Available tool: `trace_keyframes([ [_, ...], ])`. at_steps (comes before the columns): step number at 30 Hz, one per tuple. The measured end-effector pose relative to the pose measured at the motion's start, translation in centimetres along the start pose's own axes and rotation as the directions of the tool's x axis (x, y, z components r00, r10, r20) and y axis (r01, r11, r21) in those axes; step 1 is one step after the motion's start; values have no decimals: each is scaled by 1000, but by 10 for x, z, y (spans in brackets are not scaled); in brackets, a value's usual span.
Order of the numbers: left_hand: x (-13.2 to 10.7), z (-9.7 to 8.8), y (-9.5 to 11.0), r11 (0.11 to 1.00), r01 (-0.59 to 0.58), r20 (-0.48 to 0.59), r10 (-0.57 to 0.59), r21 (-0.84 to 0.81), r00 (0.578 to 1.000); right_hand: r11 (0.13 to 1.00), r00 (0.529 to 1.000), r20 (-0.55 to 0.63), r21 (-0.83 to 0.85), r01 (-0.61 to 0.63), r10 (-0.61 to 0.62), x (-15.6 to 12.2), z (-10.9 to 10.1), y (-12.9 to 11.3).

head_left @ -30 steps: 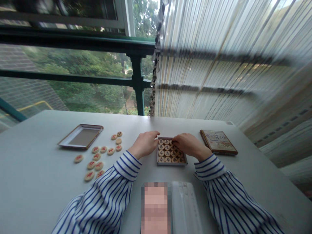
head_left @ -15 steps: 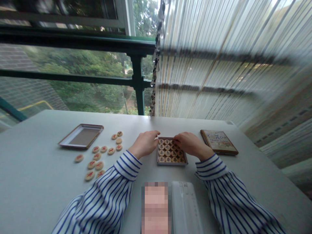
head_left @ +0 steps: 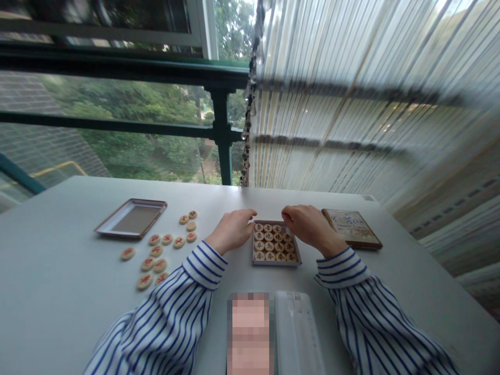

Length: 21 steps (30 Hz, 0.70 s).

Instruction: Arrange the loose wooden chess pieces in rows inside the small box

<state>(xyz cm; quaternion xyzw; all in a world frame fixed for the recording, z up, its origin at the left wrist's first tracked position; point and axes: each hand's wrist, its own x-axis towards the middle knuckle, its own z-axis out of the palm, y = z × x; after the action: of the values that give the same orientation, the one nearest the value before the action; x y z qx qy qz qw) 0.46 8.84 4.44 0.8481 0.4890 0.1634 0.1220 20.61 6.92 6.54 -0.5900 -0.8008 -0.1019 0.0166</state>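
A small box (head_left: 277, 263) holds rows of round wooden xiangqi pieces (head_left: 269, 246) with dark characters facing up. My left hand (head_left: 231, 230) is at the box's upper left edge, its thumb and forefinger apart, with nothing visible between them. By the upper right corner, my right hand (head_left: 308, 225) is closed with its fingers curled; what they hold, if anything, is hidden. That hand covers part of the box's top right. On the left, several loose xiangqi pieces (head_left: 160, 265) lie scattered, most with red characters and one showing a plain face.
At the far left lies an open tray-like lid (head_left: 105, 231) with a brown rim. A decorated flat box (head_left: 353, 229) is to the right of my right hand. Near me, a pale case (head_left: 299, 328) and a blurred-out rectangular object (head_left: 250, 333) lie on the white table (head_left: 62, 271).
My right hand has drawn back slightly up and right from the pieces, uncovering more of the top row and right column. My left hand has stayed in place.
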Motion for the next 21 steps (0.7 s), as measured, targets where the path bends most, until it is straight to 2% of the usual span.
trace_keyframes([
  [9, -1, -10, 3, 1000, -8, -46, 7, -16, 999, 1000, 999, 53, 13, -11, 10, -1, -3, -6],
  [16, 0, -27, -10, 996, 45, -105, -53, -78, 993, 999, 1000, 12, 31, 9, -9, -2, -7, -8],
  [21, -3, -43, -23, 990, 63, -162, -83, -129, 983, 997, 996, -88, 78, 22, -15, -4, -14, -14],
])
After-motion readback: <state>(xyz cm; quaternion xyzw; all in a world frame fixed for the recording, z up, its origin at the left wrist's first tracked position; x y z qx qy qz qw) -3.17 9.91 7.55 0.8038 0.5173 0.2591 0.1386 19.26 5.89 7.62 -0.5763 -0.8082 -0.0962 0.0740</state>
